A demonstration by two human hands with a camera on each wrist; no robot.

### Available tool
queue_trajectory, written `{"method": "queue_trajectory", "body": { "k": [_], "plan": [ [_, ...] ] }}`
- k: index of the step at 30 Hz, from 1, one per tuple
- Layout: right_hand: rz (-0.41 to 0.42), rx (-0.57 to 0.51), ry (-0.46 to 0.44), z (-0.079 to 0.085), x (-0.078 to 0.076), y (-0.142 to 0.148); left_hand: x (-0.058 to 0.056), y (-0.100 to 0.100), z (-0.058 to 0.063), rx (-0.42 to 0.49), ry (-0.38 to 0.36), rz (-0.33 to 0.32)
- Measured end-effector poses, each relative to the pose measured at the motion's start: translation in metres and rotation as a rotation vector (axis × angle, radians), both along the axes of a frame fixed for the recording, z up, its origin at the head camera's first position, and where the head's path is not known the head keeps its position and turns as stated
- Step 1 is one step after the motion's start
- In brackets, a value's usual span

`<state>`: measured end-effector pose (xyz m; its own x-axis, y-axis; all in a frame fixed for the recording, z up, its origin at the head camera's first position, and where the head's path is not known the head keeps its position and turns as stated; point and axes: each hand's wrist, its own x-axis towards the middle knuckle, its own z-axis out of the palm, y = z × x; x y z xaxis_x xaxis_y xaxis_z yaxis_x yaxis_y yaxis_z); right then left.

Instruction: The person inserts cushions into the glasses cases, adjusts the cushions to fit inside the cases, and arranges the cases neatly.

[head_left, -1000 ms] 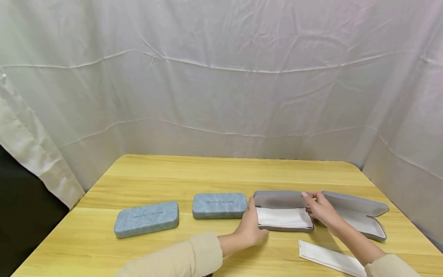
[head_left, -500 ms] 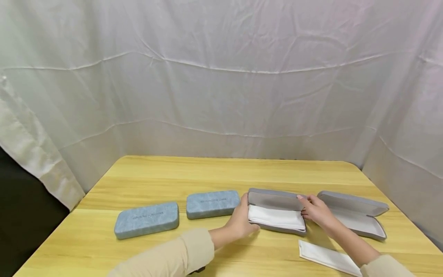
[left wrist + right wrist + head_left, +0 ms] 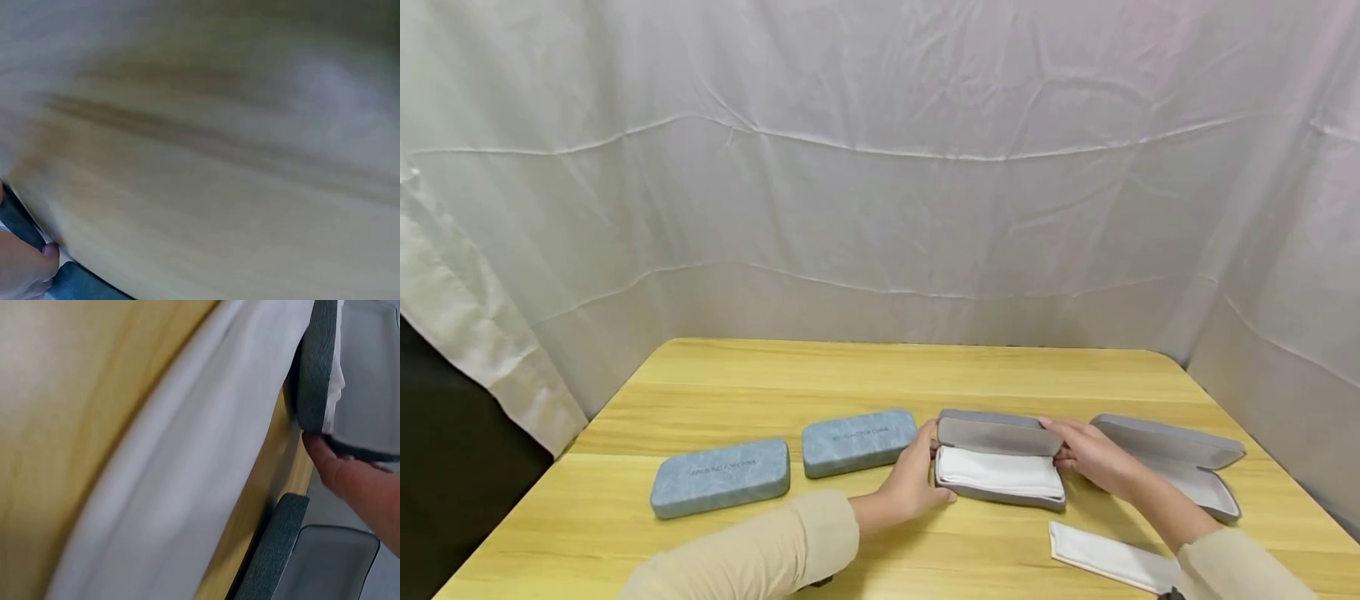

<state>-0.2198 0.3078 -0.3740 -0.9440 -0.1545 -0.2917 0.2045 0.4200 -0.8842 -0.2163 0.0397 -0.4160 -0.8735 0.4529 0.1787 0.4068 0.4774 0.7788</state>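
Note:
An open grey glasses case point(image 3: 992, 433) stands right of the table's middle, lid tilted back. Inside its base lies a folded white cloth point(image 3: 998, 473). My left hand point(image 3: 908, 483) grips the case's left end, thumb low at the front corner and fingers behind. My right hand point(image 3: 1096, 460) holds the opposite end, its thumb by the lid's corner. In the right wrist view, fingers point(image 3: 322, 453) meet the end of the case point(image 3: 315, 369). Only a bit of the left hand point(image 3: 28, 265) shows at the corner of the left wrist view, which is blurred.
A second open grey case point(image 3: 1206, 493) stands to the right, partly behind the right hand. Nearer the front lies another folded white cloth point(image 3: 1108, 557), overlapped by the right sleeve. Two closed blue cases point(image 3: 722, 479) sit on the left. Pale curtains point(image 3: 880, 208) surround the wooden table point(image 3: 880, 375).
Both hands have shifted the open case with its cloth a little to the left and turned it slightly. The nearer blue case has moved left and turned as well.

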Motion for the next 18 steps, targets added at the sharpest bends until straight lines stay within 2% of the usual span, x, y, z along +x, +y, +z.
{"method": "queue_trajectory", "body": {
  "k": [9, 18],
  "plan": [
    [0.113, -0.091, -0.048, -0.002, -0.011, 0.009, -0.009, -0.006, -0.002, 0.021, -0.054, -0.026],
    [0.17, -0.054, -0.071, -0.001, -0.016, 0.013, -0.014, -0.011, 0.0, 0.016, -0.084, -0.082]
  ]
}}
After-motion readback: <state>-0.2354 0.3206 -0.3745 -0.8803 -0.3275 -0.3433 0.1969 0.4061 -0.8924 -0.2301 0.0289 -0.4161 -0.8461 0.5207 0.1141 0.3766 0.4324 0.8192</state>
